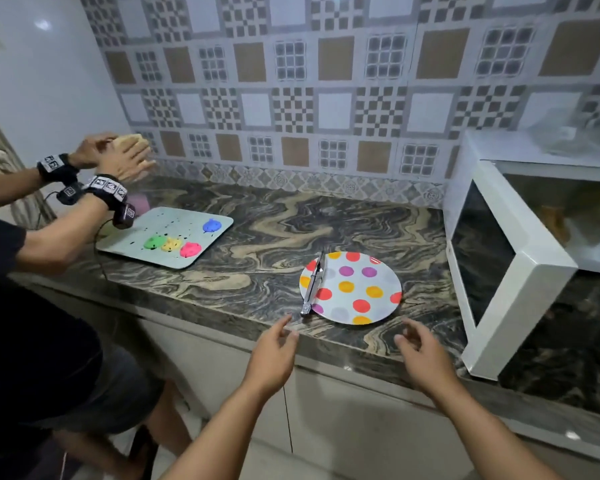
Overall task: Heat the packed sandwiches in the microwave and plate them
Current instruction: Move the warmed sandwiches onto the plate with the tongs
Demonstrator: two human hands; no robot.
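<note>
Hovering just above the front edge of the counter, the left hand [272,355] has loosely spread, relaxed fingers and grips nothing; the right hand [421,358] beside it is likewise slack, fingers slightly bent, holding nothing. Just beyond them lies the round white plate with red, orange and purple dots [357,289], glossy and flat, with slim shiny metal tongs [313,284] laid across its left rim, their handle end poking over the edge toward the left hand. To the right stands the boxy white microwave [513,258], its dark-glass door swung wide; something brownish sits blurred inside, and I cannot tell what. Farther left rests a pale rectangular tray printed with green, yellow, pink and blue blobs [167,237]. A second person there, in a black shirt and wrist bands, presses a tan sandwich [130,140] between both palms. The polished worktop of swirled black-and-beige marble [257,216] meets a wall of checked grey and brown tiles [291,81].
</note>
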